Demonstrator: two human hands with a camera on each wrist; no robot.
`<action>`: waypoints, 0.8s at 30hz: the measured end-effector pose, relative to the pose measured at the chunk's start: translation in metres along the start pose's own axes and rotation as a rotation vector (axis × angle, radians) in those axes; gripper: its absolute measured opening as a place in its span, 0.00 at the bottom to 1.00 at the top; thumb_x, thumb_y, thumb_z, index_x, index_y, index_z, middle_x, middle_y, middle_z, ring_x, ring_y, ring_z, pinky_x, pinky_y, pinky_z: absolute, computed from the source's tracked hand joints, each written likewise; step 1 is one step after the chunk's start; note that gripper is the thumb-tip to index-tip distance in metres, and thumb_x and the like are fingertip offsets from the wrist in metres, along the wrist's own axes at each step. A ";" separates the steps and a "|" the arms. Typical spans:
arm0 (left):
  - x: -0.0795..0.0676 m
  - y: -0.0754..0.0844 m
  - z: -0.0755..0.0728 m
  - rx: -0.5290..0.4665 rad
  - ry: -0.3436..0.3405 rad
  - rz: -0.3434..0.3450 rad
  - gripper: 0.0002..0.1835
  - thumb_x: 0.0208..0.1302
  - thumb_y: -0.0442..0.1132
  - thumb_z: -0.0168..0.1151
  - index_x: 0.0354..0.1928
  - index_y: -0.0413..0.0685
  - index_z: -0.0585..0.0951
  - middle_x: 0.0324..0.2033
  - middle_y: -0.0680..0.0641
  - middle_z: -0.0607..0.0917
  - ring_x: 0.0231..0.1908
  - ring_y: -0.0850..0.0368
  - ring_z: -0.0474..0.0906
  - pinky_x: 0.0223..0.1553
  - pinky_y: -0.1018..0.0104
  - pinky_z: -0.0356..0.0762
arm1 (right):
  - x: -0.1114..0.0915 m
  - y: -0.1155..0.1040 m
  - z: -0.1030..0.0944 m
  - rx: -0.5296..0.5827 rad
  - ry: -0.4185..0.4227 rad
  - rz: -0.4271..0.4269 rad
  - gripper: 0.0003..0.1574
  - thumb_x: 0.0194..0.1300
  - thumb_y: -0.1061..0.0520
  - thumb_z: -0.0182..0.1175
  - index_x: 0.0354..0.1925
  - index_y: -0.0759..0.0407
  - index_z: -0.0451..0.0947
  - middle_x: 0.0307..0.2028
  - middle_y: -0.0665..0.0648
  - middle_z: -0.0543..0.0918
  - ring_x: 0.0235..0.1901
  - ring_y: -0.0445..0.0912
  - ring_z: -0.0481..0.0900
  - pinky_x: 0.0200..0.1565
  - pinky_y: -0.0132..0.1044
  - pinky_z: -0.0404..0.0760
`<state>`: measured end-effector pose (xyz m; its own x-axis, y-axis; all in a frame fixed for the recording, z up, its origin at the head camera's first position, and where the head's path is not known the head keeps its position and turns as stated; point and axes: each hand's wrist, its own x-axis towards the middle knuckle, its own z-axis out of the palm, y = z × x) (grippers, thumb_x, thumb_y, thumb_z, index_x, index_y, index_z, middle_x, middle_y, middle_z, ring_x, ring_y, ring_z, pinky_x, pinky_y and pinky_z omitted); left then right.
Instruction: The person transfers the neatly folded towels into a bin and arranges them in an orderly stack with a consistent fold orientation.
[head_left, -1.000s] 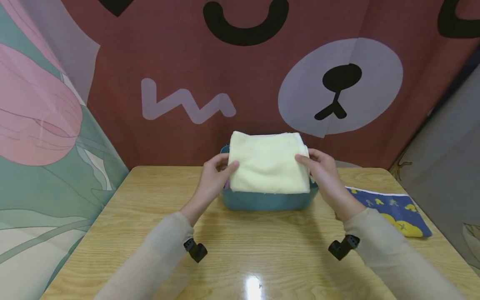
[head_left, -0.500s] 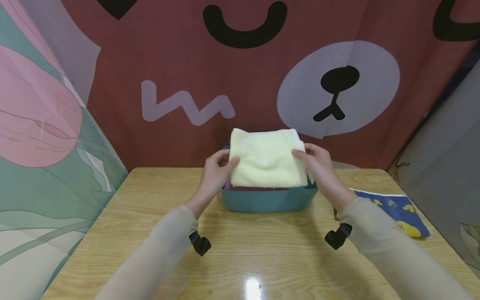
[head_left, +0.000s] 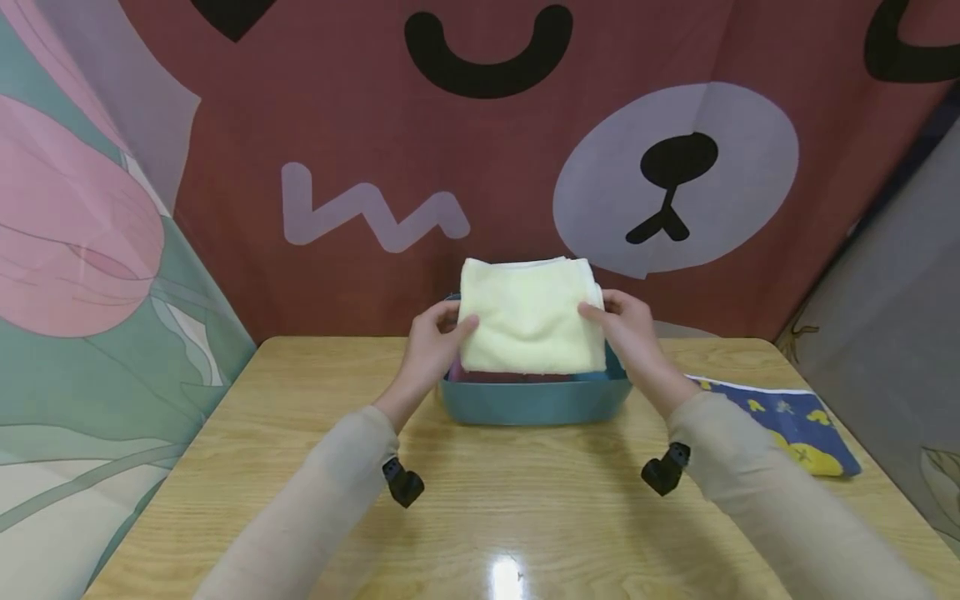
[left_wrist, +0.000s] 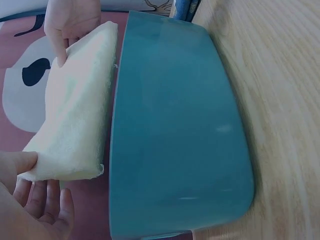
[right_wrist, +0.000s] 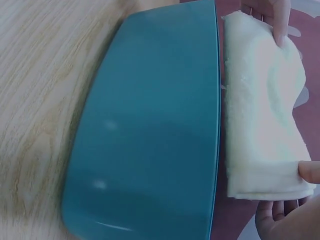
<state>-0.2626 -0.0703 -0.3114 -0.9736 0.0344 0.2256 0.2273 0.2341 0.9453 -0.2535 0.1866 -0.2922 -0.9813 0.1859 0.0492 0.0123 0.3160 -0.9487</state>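
Note:
A folded pale yellow towel (head_left: 531, 317) is held up by both hands above a teal basin (head_left: 536, 402). My left hand (head_left: 431, 350) pinches its left edge, thumb on the front face and fingers behind. At the opposite edge my right hand (head_left: 633, 342) grips it the same way. Both wrist views show the towel (left_wrist: 75, 110) just over the rim of the basin (right_wrist: 150, 115), with a small gap between them. Something dark red and something purple show inside the basin beneath the towel; their kind is hidden.
On the wooden table (head_left: 525, 492), right of the basin, lies a blue cloth item with yellow patterns (head_left: 810, 429), partly behind my right forearm. A curtain with a bear print (head_left: 510, 167) hangs right behind the table, and a floral curtain (head_left: 82, 250) at the left.
The towel has risen slightly off the basin's front, uncovering the rim and some contents. My right hand has shifted left, so the towel spans a little narrower. My left hand has barely moved.

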 end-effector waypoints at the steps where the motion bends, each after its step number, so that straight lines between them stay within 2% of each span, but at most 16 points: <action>1: 0.000 -0.001 0.000 0.008 0.001 0.005 0.15 0.67 0.36 0.66 0.54 0.39 0.82 0.41 0.41 0.84 0.42 0.49 0.81 0.38 0.65 0.81 | 0.000 0.001 0.000 -0.004 0.002 0.000 0.27 0.72 0.53 0.59 0.63 0.67 0.72 0.57 0.66 0.77 0.50 0.51 0.75 0.52 0.41 0.75; 8: -0.001 -0.009 0.002 0.086 0.004 0.045 0.16 0.65 0.34 0.67 0.53 0.37 0.82 0.42 0.40 0.85 0.44 0.47 0.79 0.48 0.57 0.77 | 0.003 0.008 0.002 -0.024 0.013 0.011 0.27 0.71 0.54 0.60 0.62 0.68 0.73 0.56 0.67 0.78 0.52 0.51 0.74 0.53 0.40 0.74; 14: -0.001 -0.016 0.002 0.114 0.002 0.054 0.17 0.65 0.32 0.67 0.54 0.35 0.81 0.45 0.39 0.85 0.44 0.45 0.79 0.50 0.53 0.76 | 0.003 0.016 0.004 -0.042 0.019 0.011 0.27 0.70 0.54 0.61 0.61 0.68 0.74 0.56 0.66 0.78 0.51 0.51 0.75 0.51 0.38 0.75; 24: -0.004 -0.021 -0.001 0.114 0.009 -0.022 0.18 0.66 0.35 0.66 0.56 0.38 0.80 0.47 0.41 0.84 0.46 0.47 0.78 0.49 0.55 0.77 | 0.000 0.028 0.011 -0.086 0.028 -0.062 0.26 0.70 0.52 0.63 0.58 0.68 0.75 0.53 0.66 0.80 0.50 0.51 0.76 0.46 0.33 0.76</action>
<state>-0.2632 -0.0762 -0.3321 -0.9780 0.0190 0.2077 0.2015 0.3440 0.9171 -0.2549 0.1852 -0.3227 -0.9750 0.1891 0.1170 -0.0309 0.4060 -0.9134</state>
